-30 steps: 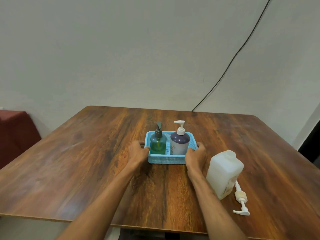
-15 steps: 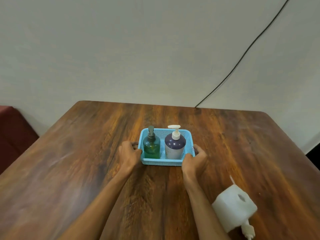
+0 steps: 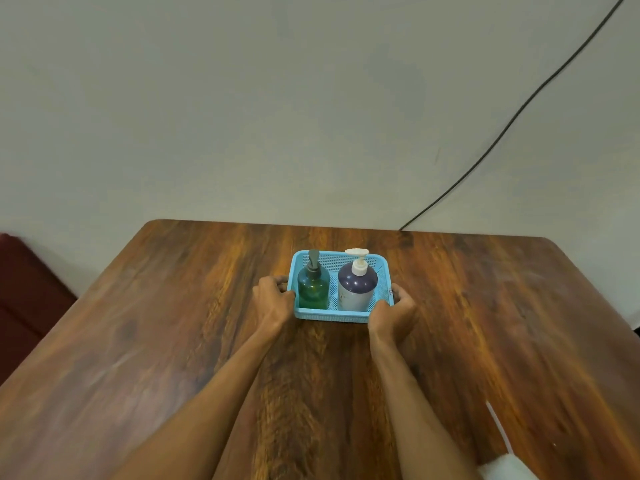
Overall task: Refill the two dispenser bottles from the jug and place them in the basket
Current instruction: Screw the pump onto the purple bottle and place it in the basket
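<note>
1. Fingers of left grip (image 3: 273, 301) curled round left end of blue basket (image 3: 330, 317).
2. Fingers of right grip (image 3: 393, 311) curled round its right end.
3. Basket at middle of worktop (image 3: 173, 323); resting or lifted, cannot tell.
4. Inside it: green bottle (image 3: 313, 291) left, purple bottle (image 3: 356, 289) right, both upright, pumps on.
5. White jug (image 3: 505, 467) at near right, mostly out of frame, well apart from basket.

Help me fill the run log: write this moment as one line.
basket: holds both bottles | green bottle: upright, left | purple bottle: upright, right | left hand: grips basket's left end | right hand: grips basket's right end
</note>
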